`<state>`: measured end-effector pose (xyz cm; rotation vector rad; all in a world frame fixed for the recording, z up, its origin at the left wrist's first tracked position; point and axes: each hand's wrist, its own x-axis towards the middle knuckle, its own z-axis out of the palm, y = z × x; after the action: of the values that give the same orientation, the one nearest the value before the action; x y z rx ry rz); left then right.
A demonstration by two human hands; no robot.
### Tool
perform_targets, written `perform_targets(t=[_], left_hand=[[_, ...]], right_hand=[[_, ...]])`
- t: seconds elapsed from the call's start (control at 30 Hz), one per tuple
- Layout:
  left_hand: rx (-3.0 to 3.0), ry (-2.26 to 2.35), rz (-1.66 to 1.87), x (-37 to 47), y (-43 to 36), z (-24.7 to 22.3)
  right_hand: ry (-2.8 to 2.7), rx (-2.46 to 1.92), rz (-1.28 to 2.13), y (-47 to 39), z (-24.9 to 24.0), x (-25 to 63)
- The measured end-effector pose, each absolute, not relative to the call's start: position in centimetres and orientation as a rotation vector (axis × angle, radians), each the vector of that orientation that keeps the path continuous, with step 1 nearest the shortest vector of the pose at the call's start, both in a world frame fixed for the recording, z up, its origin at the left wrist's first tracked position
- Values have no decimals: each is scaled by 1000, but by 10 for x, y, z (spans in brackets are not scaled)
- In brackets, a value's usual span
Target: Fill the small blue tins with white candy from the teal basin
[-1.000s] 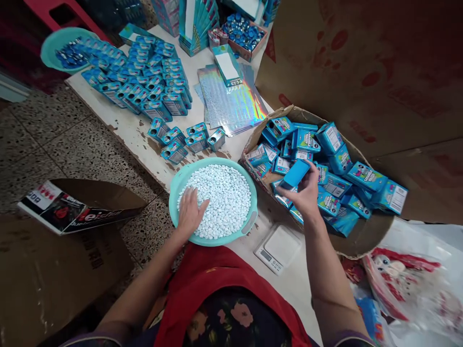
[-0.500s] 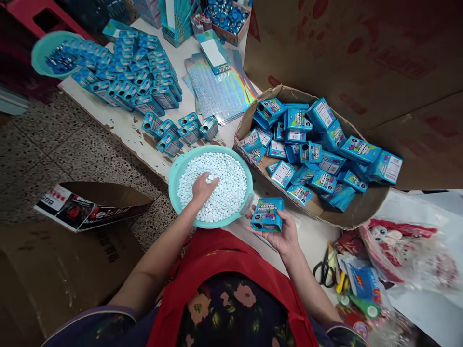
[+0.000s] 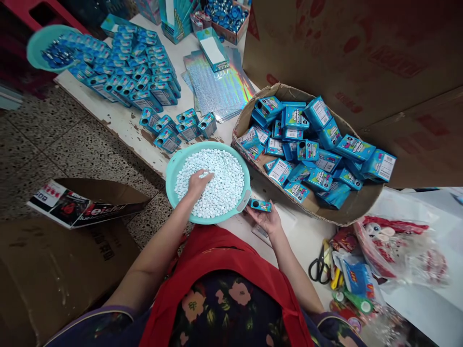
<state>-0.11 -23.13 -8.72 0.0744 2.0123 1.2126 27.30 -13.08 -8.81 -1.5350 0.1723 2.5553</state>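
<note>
My left hand (image 3: 198, 185) is in the turquoise bowl (image 3: 171, 179), its fingers curled together over some of the small white candies (image 3: 222, 185) that fill it. Just right of the bowl's rim, my right hand (image 3: 266, 219) holds a small blue candy box (image 3: 261, 206) by its sides. The box's narrow top faces up and shows a round dark hole. Beyond the bowl, several similar blue boxes (image 3: 167, 140) stand upright with holes in their tops.
An open carton (image 3: 365, 212) on the right holds many blue boxes. More boxes (image 3: 144, 72) stand packed at the far left, beside a second turquoise bowl (image 3: 34, 50) of shiny blue pieces. Holographic sheets (image 3: 217, 89) lie behind. Scissors (image 3: 320, 267) and plastic bags (image 3: 401, 246) lie at right.
My right hand has turned the blue box from its broad printed face to its holed top, and lowered it slightly. In the bowl, my left fingers have drawn together over the candies.
</note>
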Motion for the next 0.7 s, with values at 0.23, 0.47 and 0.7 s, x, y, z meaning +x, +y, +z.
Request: perform_targets(t=[0.23, 0.47, 0.7], left_hand=[[-278, 1450, 1583, -6, -229, -85], [-488, 1050, 1643, -10, -223, -67], [-614, 1016, 1637, -11, -219, -57]], right_hand=[[-1002, -1958, 1820, -172, -68, 310], [-2128, -1423, 1225, -136, -84, 299], [-1958, -1251, 1300, -132, -15, 304]])
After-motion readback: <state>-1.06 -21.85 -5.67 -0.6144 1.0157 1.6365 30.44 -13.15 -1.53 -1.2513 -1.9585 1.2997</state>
